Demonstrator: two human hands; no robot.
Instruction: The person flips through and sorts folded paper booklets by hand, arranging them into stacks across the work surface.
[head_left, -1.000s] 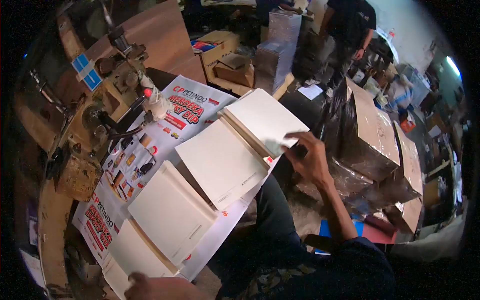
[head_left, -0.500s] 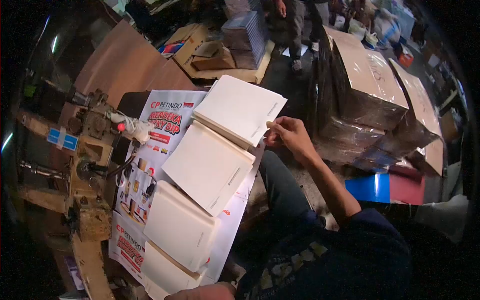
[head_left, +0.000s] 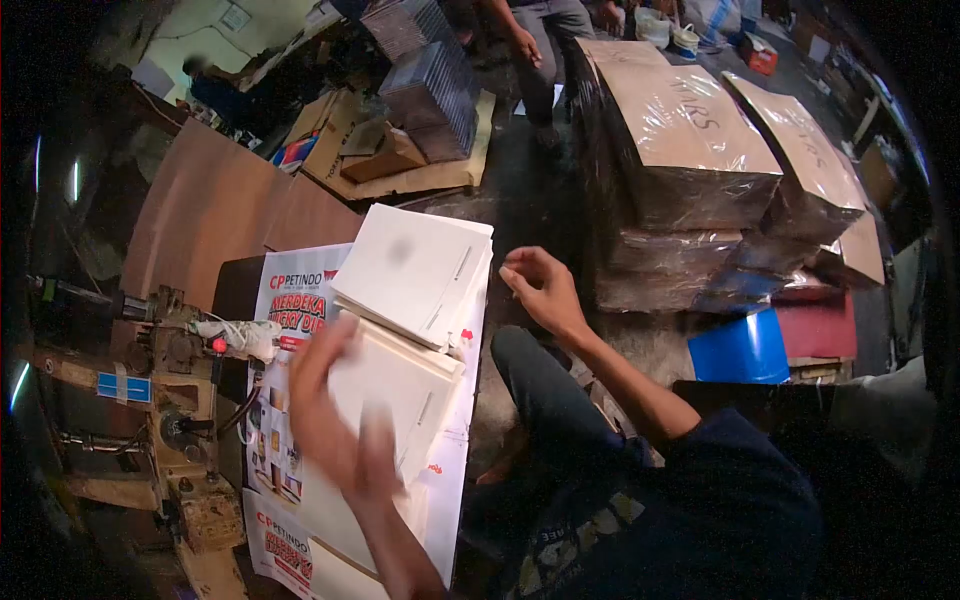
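Several overlapping stacks of white paper lie in a row on a printed poster sheet (head_left: 455,440). The top stack (head_left: 415,270) bears a small line of print near its right edge. Over the second stack (head_left: 400,395) hovers my left hand (head_left: 350,420), blurred by motion, with thumb and fingers apart and nothing visible between them. My right hand (head_left: 545,290) is in the air just right of the top stack, not touching it, its fingers curled and the thumb near the index finger; whether something small is between them cannot be made out.
A metal machine (head_left: 190,440) stands at the left beside a brown board (head_left: 200,200). Plastic-wrapped stacks (head_left: 690,130) fill the right, above a blue sheet (head_left: 740,348). An open carton (head_left: 320,150) and bundled piles (head_left: 430,95) are behind. A person (head_left: 540,40) stands farther back.
The view has shifted. My left hand has come up from the bottom edge to above the second stack. My right hand has drawn away from the top stack's edge to the right.
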